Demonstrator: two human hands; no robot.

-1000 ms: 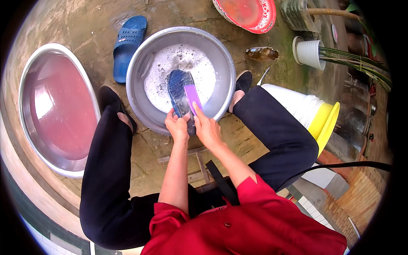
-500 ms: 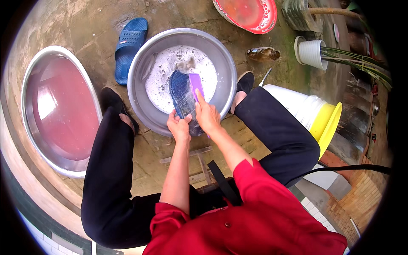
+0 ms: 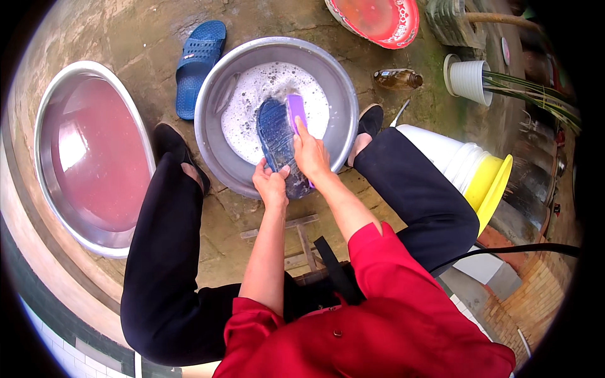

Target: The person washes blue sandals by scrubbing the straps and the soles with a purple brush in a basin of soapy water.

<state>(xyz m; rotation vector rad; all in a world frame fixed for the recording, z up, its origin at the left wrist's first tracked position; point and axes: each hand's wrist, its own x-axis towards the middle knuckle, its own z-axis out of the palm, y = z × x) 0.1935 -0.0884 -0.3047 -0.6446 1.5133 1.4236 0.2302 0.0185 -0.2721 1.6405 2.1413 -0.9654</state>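
Observation:
A blue slipper (image 3: 273,129), wet with suds, lies tilted over a grey metal basin (image 3: 211,148), its far end above the foamy water (image 3: 247,91). My left hand (image 3: 271,183) grips the slipper near its closer end, thumb on the upturned face. In my right hand (image 3: 311,154) is a purple scrubbing brush (image 3: 295,108), pressed along the slipper's right side; its bristles are hidden. The matching blue slipper (image 3: 200,68) rests on the ground, just beyond the basin's left rim.
A large metal basin (image 3: 146,135) of reddish water stands at left. Toward the far right are a red basin (image 3: 409,25), a brown bottle (image 3: 398,79) and a white plant pot (image 3: 469,82). White and yellow buckets (image 3: 435,143) lie by my right leg. A wooden stool (image 3: 302,242) shows below me.
The brush has slid a little farther along the slipper, toward its far end. My left hand keeps its hold. The whole view has shifted slightly.

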